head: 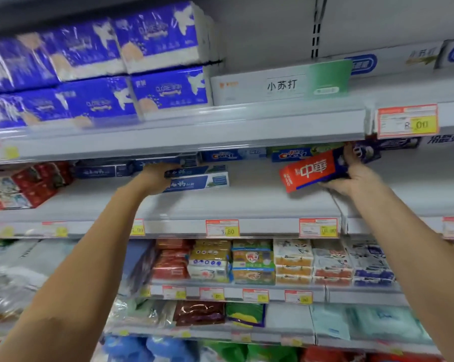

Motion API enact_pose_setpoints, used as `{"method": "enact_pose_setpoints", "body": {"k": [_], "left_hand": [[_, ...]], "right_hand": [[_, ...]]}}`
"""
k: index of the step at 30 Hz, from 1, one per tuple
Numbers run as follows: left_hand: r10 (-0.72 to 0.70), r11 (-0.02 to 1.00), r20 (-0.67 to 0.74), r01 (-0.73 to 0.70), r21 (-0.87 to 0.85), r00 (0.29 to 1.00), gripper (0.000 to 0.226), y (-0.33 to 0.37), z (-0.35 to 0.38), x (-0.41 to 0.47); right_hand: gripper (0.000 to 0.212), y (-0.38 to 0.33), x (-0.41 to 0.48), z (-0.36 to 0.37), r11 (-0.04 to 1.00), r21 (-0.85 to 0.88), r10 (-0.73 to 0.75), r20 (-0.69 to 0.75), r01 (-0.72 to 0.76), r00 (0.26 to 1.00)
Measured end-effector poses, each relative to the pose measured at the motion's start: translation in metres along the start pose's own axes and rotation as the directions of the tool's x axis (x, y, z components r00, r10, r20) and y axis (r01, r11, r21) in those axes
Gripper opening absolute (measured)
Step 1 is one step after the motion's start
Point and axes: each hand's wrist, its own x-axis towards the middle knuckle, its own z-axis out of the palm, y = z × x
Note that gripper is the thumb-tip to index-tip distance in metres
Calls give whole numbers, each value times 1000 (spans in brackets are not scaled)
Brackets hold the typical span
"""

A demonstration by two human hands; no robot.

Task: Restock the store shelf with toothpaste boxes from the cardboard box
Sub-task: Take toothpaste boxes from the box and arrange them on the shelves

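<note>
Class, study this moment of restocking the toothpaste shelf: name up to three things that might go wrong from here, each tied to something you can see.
1. The right hand holds the red toothpaste box tilted, close under the upper shelf edge; it might catch there.
2. The left hand grips stacked blue-and-white toothpaste boxes; the top one may slide off.
3. The Crest boxes behind could get pushed askew.
</note>
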Motion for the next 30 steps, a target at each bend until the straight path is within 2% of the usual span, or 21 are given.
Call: {"method": "enact_pose_setpoints", "body": {"k": [2, 5, 9, 12, 14, 18, 21, 25, 27, 30], "left_hand": [[11, 1000, -52, -11, 8, 999, 60, 13, 9, -3], [72, 997, -63, -70, 30, 995, 66, 50, 34, -14], [-149, 989, -32, 148, -30, 988, 72, 82, 55, -12], [-347, 935, -38, 343, -93, 937, 76, 86, 52, -8], [-430, 891, -9, 423, -166, 903, 86, 91, 54, -3], [-476, 856, -35, 453, -247, 879, 100, 106, 63, 8], [-510, 829, -55, 474, -298, 858, 93, 98, 62, 24], [-569, 760, -48, 503, -411, 821, 85, 73, 60, 38], [-569, 759, -28, 512, -403, 822, 85, 63, 59, 43], [-555, 774, -5, 515, -368, 832, 84, 55, 57, 51]], "right_hand": [[40, 11, 7, -1, 999, 43, -6, 24, 5, 1000], [26, 23, 16, -2, 995, 99, -21, 59, 15, 998], [23, 27, 23, -3, 993, 114, -25, 51, 19, 998], [22, 27, 23, -3, 995, 99, -33, 42, 29, 999], [22, 28, 23, -3, 996, 86, -31, 38, 27, 999], [22, 29, 24, -3, 997, 73, -38, 38, 35, 999], [27, 28, 26, -4, 996, 77, -46, 52, 42, 998], [50, 30, 31, -8, 995, 88, -59, 75, 53, 995], [48, 30, 33, -8, 995, 79, -67, 80, 60, 995], [32, 30, 34, -9, 996, 69, -64, 68, 60, 996]]}}
